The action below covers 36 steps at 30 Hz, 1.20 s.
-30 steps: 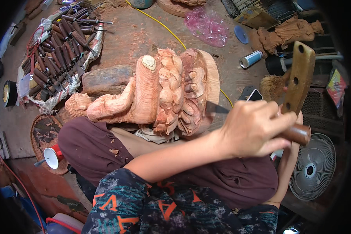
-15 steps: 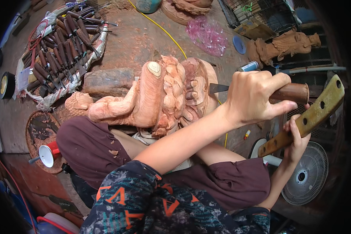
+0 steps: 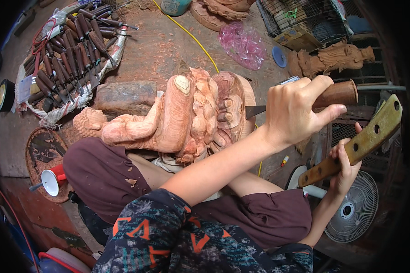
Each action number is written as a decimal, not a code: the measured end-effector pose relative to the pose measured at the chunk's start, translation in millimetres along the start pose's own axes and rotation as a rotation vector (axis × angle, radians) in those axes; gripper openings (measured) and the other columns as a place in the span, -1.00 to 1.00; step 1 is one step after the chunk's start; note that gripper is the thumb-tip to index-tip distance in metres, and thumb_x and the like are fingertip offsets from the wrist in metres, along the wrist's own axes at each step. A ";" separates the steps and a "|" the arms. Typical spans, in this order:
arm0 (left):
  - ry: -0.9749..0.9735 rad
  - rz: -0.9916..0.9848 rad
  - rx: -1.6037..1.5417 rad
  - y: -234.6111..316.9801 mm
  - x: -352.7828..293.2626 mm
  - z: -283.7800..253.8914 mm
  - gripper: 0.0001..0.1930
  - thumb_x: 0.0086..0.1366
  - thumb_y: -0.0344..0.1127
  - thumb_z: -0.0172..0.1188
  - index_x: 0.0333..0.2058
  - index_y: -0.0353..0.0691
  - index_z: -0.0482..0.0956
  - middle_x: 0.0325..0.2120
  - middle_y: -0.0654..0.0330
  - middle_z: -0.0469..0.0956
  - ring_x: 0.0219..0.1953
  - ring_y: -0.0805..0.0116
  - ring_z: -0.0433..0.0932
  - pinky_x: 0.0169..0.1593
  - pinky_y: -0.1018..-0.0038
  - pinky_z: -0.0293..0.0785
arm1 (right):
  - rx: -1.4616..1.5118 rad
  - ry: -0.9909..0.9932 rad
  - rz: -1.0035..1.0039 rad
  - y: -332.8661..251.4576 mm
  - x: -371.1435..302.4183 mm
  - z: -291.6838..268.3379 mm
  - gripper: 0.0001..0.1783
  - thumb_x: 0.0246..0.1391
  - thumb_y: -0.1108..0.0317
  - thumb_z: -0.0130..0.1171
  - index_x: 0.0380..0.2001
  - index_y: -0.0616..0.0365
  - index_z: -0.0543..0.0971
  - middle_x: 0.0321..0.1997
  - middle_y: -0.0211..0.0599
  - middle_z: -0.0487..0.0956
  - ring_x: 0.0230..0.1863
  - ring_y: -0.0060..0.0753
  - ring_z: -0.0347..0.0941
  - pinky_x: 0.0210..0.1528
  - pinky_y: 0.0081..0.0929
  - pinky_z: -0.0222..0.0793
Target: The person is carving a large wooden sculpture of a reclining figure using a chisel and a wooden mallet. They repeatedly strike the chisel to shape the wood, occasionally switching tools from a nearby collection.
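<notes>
A reddish carved wooden Buddha-like figure (image 3: 168, 116) lies on its side across my lap, its curly-haired head to the left and its petalled base to the right. My left hand (image 3: 296, 111), its arm crossing over my lap, is wrapped round the brown wooden handle (image 3: 339, 94) of a chisel. The dark flat chisel blade (image 3: 256, 110) points left, its tip at the underside of the base; whether it bites is unclear. Farther right, my right hand (image 3: 345, 166) grips a curved yellow-brown club (image 3: 355, 144) with several dark holes, held apart from the chisel.
Many chisels (image 3: 70, 59) lie on a sack at the far left. A wooden block (image 3: 123, 98) sits behind the figure. A fan (image 3: 351, 207) stands near right, another carved statue (image 3: 332, 59) far right. A yellow cable (image 3: 191, 34) and pink plastic (image 3: 243, 45) lie beyond.
The chisel's handle end has tilted away from me. The club in my right hand has dipped slightly toward me. The figure keeps its place on my lap.
</notes>
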<state>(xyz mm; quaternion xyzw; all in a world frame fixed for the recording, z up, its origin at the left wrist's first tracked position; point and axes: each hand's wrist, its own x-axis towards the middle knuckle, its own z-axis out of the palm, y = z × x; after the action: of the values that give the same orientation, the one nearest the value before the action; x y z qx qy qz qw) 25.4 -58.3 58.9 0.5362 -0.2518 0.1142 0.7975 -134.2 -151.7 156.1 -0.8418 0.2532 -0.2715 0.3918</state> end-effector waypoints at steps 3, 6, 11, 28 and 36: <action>-0.003 -0.057 -0.046 -3.1 2.1 0.4 -0.62 0.01 -0.02 0.40 -0.30 -0.14 0.58 -0.52 0.14 0.61 -0.49 0.17 0.63 -0.47 0.40 0.48 | 0.010 0.007 0.009 -2.2 2.2 2.4 -0.25 0.02 0.51 0.15 0.28 0.27 0.11 -0.42 -0.40 0.37 -0.47 -0.62 0.30 -0.33 -0.63 0.29; -0.021 -0.031 -0.065 -3.5 1.5 -2.3 -0.62 0.00 -0.04 0.41 -0.30 -0.15 0.58 -0.50 0.15 0.62 -0.49 0.19 0.63 -0.46 0.42 0.49 | -0.094 -0.027 -0.023 1.1 4.9 -4.3 -0.24 0.03 0.52 0.16 0.29 0.25 0.11 -0.41 -0.42 0.37 -0.47 -0.63 0.29 -0.33 -0.64 0.29; 0.013 -0.008 -0.141 -3.7 -0.9 -2.8 -0.60 -0.01 -0.05 0.42 -0.28 -0.17 0.59 -0.49 0.15 0.62 -0.48 0.20 0.64 -0.44 0.42 0.50 | -0.410 0.031 -0.118 7.8 1.2 -12.5 -0.30 0.02 0.60 0.15 0.25 0.22 0.20 -0.37 -0.45 0.40 -0.42 -0.67 0.31 -0.30 -0.66 0.30; -0.015 -0.026 -0.106 -2.5 -6.7 -6.1 -0.58 -0.04 -0.03 0.43 -0.29 -0.17 0.61 -0.50 0.14 0.62 -0.48 0.19 0.63 -0.44 0.41 0.50 | -0.294 0.071 -0.138 -8.8 -0.2 -11.1 -0.47 0.04 0.60 0.10 0.12 0.23 0.29 -0.40 -0.45 0.37 -0.40 -0.63 0.30 -0.26 -0.64 0.28; -0.023 0.012 -0.055 -6.3 -9.0 -5.3 -0.59 -0.01 -0.02 0.42 -0.28 -0.17 0.61 -0.49 0.13 0.63 -0.48 0.19 0.63 -0.44 0.41 0.50 | -0.345 0.069 -0.125 -5.5 -0.4 -0.7 -0.40 -0.01 0.66 0.11 0.15 0.23 0.29 -0.42 -0.45 0.36 -0.41 -0.64 0.29 -0.27 -0.63 0.28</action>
<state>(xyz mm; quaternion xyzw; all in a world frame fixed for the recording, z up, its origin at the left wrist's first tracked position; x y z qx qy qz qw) 22.1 -55.2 47.6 0.5138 -0.2673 0.1059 0.8083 -133.8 -148.7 160.7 -0.9009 0.2564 -0.2764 0.2151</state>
